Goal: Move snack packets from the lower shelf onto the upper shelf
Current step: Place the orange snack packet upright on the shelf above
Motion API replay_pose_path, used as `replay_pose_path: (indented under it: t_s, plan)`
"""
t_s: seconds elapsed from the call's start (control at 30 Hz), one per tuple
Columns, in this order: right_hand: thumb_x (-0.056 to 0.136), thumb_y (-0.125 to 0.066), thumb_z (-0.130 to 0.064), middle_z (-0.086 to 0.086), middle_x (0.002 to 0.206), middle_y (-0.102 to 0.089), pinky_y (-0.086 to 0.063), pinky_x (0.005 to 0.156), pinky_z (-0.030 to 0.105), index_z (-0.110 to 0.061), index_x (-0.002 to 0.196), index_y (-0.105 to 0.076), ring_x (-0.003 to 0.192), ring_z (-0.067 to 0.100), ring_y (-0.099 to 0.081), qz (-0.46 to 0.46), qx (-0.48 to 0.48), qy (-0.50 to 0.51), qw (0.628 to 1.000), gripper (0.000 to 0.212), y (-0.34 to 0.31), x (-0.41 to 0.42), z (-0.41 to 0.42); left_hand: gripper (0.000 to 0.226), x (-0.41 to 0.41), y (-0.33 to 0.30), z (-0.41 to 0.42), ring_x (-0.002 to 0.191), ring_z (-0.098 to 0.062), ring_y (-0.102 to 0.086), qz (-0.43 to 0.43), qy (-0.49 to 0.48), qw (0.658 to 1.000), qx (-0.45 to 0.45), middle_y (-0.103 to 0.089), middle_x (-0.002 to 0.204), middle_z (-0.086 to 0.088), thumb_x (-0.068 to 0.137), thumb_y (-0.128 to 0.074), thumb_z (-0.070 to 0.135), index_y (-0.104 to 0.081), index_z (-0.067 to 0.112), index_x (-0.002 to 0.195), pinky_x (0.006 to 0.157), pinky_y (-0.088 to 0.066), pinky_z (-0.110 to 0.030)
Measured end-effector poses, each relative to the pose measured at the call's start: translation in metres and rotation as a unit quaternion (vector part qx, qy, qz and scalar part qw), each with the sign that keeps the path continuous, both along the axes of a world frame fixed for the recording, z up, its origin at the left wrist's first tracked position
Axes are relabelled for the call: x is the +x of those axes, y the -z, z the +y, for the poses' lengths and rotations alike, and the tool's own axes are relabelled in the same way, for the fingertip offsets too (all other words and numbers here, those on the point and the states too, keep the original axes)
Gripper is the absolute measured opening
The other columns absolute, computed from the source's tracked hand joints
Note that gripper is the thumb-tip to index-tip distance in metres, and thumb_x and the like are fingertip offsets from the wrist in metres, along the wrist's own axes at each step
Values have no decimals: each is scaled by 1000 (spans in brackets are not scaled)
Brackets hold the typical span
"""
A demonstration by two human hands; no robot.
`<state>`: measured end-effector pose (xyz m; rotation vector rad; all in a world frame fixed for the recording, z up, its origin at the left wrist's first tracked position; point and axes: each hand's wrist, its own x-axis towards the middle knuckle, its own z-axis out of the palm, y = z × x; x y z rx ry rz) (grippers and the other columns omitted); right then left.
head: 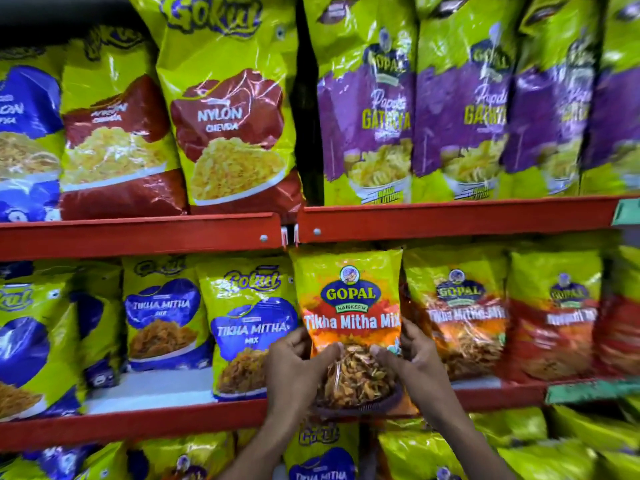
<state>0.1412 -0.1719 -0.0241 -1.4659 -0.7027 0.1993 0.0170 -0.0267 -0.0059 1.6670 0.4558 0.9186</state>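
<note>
Both hands, left hand (294, 365) and right hand (412, 355), clasp the orange packet (349, 306) at the lower shelf's front edge (138, 424); lifted carelessly, its top could catch the upper shelf's lip (450, 220).

Orange-and-yellow Gopal packet (349, 306) up front, red band under its blue oval logo, white lettering across it. Above, lime packs with purple panels (367, 116) beside a lime pack with a maroon patch (228, 123). Red shelf rails (138, 233) throughout, and lime-and-blue Gokul packs (247, 323) at left.
</note>
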Motion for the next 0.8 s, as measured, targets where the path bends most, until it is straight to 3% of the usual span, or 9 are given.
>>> replay_pose_path:
  t_s: [0.07, 0.13, 0.17, 0.23, 0.3, 0.5, 0.6, 0.7, 0.8]
  plan:
    - [82, -76, -11, -7, 112, -69, -55, 77, 18, -26, 119, -55, 105, 4, -63, -9, -9, 10, 1000, 45, -3, 14, 7, 21, 20, 0, 2, 75, -6, -76, 11, -12, 1000, 8, -80, 80, 10, 66, -85, 14, -74, 24, 80, 70, -60, -32]
    - [85, -72, -8, -13, 108, -66, -52, 69, 11, -30, 115, -52, 102, -1, -60, -14, -25, 27, 999, 43, -5, 27, 12, 18, 39, 6, 5, 75, -5, -75, 22, -25, 999, 22, -80, 80, 10, 66, -84, 23, -72, 28, 79, 71, -60, -34]
    - [85, -72, -8, -10, 109, -67, -52, 71, 13, -32, 113, -52, 102, 1, -62, -11, -34, 28, 999, 42, -4, 32, 15, 17, 46, 9, 6, 74, -5, -75, 28, -29, 999, 26, -80, 80, 9, 67, -84, 24, -71, 27, 78, 71, -60, -34]
    - [85, -73, -14, -2, 118, -69, -56, 86, 31, -34, 115, -54, 105, 8, -65, -4, -52, 30, 998, 40, 5, 43, 20, 16, 57, 19, 9, 78, -3, -75, 30, -30, 998, 36, -80, 84, 9, 70, -81, 26, -71, 28, 82, 73, -60, -35]
    - [84, -74, -29, -1, 128, -65, -51, 100, 46, -30, 130, -50, 117, 16, -61, -7, -68, 22, 997, 52, 16, 47, 21, 19, 61, 28, 10, 82, -1, -74, 40, -30, 997, 51, -79, 88, 11, 73, -79, 32, -71, 29, 90, 77, -61, -37]
    - [65, -67, -74, -2, 148, -48, -38, 113, 51, -28, 143, -39, 136, 18, -45, 7, -14, 51, 999, 95, 31, 51, 23, 29, 58, 44, 13, 87, -3, -70, 31, -83, 991, 101, -76, 97, 8, 97, -51, 37, -63, 21, 117, 76, -59, -31]
    - [73, -62, -70, 1, 149, -48, -36, 114, 49, -23, 144, -40, 137, 19, -43, -10, -19, 81, 996, 88, 32, 50, 30, 24, 64, 45, 14, 92, -1, -69, 15, -107, 988, 112, -75, 103, 8, 98, -53, 27, -63, 19, 118, 82, -59, -28]
    - [83, -60, -58, 2, 149, -47, -37, 114, 46, -21, 144, -39, 139, 20, -42, -30, -15, 98, 995, 75, 33, 47, 32, 30, 65, 42, 12, 92, 7, -65, 6, -126, 985, 118, -69, 104, 14, 96, -58, 21, -61, 13, 124, 77, -45, 3]
    - [87, -57, -59, -6, 142, -54, -45, 108, 43, -30, 144, -39, 131, 12, -50, -80, -11, 134, 988, 66, 36, 36, 26, 38, 54, 44, 11, 102, 1, -65, 4, -124, 978, 168, -67, 115, 12, 97, -56, 25, -55, 14, 133, 82, -47, -2]
